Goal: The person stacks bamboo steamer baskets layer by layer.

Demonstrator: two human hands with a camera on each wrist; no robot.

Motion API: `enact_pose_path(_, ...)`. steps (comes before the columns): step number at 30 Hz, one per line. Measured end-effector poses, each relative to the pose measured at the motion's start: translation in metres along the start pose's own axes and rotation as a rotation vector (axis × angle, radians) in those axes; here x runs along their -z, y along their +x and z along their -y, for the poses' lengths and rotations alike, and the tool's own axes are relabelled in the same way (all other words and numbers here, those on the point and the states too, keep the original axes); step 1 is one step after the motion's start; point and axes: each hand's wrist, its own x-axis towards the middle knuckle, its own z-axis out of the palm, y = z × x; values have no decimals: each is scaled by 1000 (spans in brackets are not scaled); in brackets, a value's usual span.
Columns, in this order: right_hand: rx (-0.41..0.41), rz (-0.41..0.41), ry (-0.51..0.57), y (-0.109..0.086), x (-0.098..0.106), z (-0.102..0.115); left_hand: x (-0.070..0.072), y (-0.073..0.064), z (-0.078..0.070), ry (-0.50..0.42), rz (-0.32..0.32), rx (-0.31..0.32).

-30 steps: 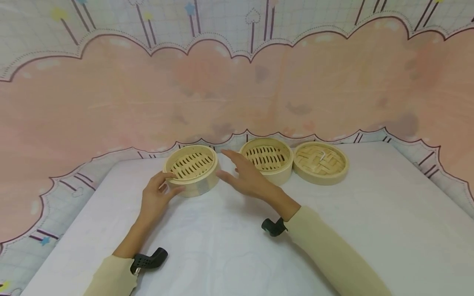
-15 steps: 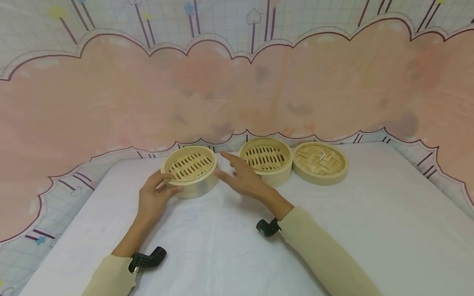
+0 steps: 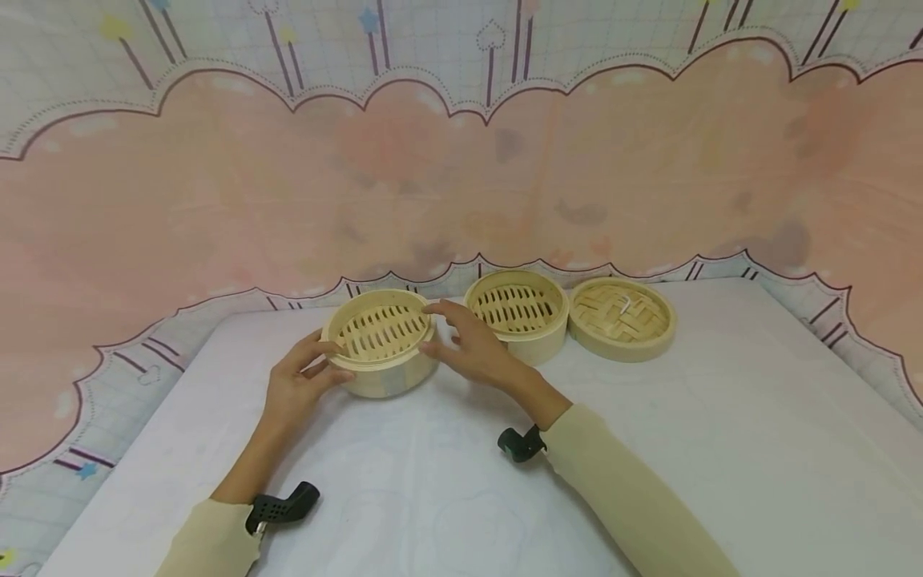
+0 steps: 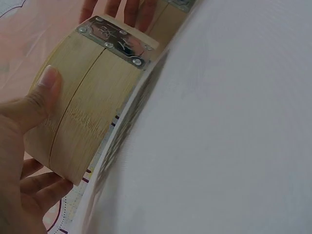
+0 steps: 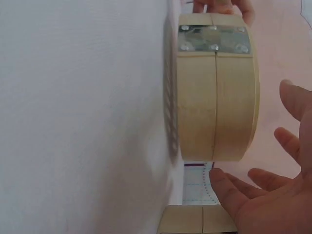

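Gripped now by the left hand (image 3: 299, 377) is the leftmost bamboo basket (image 3: 384, 340); the right hand (image 3: 474, 344), fingers spread, is held empty beside it

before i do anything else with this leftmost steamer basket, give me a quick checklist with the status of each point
1. Left hand has a grip on the left basket: ok, thumb on its side and fingers round it.
2. Right hand has a grip too: not ok, its fingers are spread at the basket's side without closing on it.
3. Left basket's open side faces up: ok, the slats show.
4. Gap to the other basket: ok, the right hand reaches between them.
5. Woven lid off the left basket: ok, it lies beyond the other basket.
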Motion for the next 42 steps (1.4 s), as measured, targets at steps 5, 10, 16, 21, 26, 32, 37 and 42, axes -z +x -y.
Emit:
enact_pose_path(5, 10, 7, -9, -1, 2, -1, 0, 1, -2, 12, 38, -1)
enact_pose_path(10, 23, -4, 9, -2, 7, 0, 1, 2, -7, 50, 53, 40)
enact_pose_path(16, 43, -7, 63, -6, 11, -3, -2, 2, -14, -6, 66, 35)
enact_pose_path(21, 47, -15, 79, -9, 15, -4, -6, 1, -17, -62, 86, 16)
enact_pose_path(26, 81, -34, 77, -13, 17, -5, -8, -1, -21, -64, 94, -11)
enact_pose_path(32, 117, -55, 76, -20, 20, -4, -9, -2, -23, -38, 99, -91)
enact_pose_path(37, 127, -62, 69, -27, 25, -6, -6, -2, -21, -58, 116, -114)
enact_pose_path(42, 149, -76, 18, -34, 29, -8, -2, -1, -24, -70, 203, -122)
